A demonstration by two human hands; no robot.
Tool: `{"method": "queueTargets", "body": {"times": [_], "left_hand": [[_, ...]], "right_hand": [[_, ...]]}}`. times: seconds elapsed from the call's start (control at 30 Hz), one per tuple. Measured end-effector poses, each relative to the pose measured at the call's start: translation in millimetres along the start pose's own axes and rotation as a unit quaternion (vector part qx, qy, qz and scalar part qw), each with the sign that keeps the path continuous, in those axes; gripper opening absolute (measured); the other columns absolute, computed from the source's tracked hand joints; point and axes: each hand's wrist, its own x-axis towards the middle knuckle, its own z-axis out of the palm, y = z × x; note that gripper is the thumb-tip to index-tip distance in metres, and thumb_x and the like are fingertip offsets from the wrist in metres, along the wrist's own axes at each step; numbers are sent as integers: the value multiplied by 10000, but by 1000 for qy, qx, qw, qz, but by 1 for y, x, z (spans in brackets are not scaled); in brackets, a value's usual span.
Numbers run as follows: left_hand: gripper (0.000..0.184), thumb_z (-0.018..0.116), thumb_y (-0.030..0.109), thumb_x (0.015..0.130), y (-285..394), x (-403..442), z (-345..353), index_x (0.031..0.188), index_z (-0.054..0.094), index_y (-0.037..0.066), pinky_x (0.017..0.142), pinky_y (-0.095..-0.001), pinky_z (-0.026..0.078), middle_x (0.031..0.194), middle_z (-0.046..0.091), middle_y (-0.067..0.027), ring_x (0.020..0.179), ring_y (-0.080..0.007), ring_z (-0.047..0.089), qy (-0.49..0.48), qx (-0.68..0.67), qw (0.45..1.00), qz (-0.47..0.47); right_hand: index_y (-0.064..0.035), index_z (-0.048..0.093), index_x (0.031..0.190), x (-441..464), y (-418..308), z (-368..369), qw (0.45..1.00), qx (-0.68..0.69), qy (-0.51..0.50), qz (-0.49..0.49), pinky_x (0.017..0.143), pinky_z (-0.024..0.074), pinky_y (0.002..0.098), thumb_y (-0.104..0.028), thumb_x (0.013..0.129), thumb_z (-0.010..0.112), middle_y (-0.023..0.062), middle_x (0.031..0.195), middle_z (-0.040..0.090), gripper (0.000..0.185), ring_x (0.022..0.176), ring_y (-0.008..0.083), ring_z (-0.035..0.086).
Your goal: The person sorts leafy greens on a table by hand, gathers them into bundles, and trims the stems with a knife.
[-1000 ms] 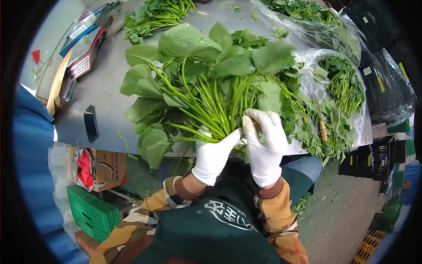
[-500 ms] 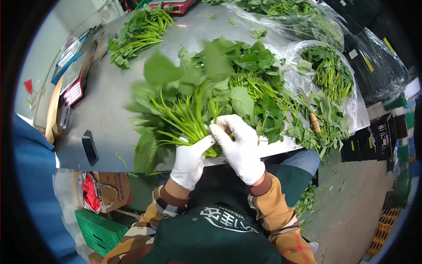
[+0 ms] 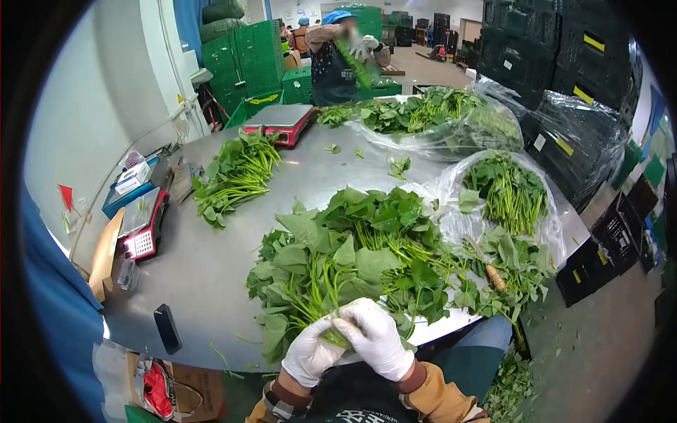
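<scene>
My left hand (image 3: 310,350), in a white glove, is closed round the lower stems of a bunch of leafy greens (image 3: 317,282) at the table's front edge. My right hand (image 3: 375,338), also gloved, is closed against the stems beside it, fingertips pressed together; what they pinch is hidden. The leaves of the bunch point away from me. Behind and to the right lies a loose pile of greens (image 3: 395,218). A wooden-handled tool (image 3: 496,278) rests on greens at the right.
Another bunch (image 3: 240,173) lies at the left, near a red scale (image 3: 282,123). A second scale (image 3: 143,236) and a phone (image 3: 167,328) are at the far left. Plastic bags of greens (image 3: 508,194) are at the right. A co-worker (image 3: 335,67) stands beyond the table.
The view has tilted up, bringing the co-worker and crates into sight. My hands with the bunch have moved lower in the view, and my right hand has closed in against my left.
</scene>
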Motion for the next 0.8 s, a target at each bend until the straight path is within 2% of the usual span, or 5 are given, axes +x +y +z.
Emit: {"method": "queueTargets", "body": {"times": [0.2,0.27,0.4,0.63,0.8], "left_hand": [[187,529,198,958,2,16,18,1032,593,39,814,-319,503,942,639,-68,877,-188,610,77,188,977,66],[87,567,128,932,4,28,22,982,594,63,775,-341,506,895,627,-48,833,-169,602,117,148,971,145],[179,583,56,914,10,25,25,1080,569,-10,775,-352,525,967,635,-97,873,-191,618,89,200,949,226],[266,571,-1,899,-16,23,31,1164,554,-18,857,-338,522,1086,633,-125,966,-212,621,133,230,931,250],[214,580,20,905,-19,31,14,1116,596,-6,810,-319,526,1042,652,-99,942,-186,630,137,268,917,262]], "right_hand": [[-69,617,888,-11,-31,-12,985,-20,4,-173,729,457,342,-66,711,743,58,882,639,218,821,230,601],[-28,598,976,-13,-33,-28,975,27,175,-136,710,470,312,-35,802,669,65,928,647,189,802,204,607],[12,574,1155,4,4,-69,810,356,378,273,726,491,263,-158,939,579,83,1026,655,274,797,158,630],[21,538,1263,-30,13,-8,946,236,38,220,866,462,253,-18,861,631,93,1142,623,415,999,139,589],[-9,621,1170,-27,11,-1,977,136,45,160,738,497,248,-50,813,694,83,979,637,366,852,133,622]]}}
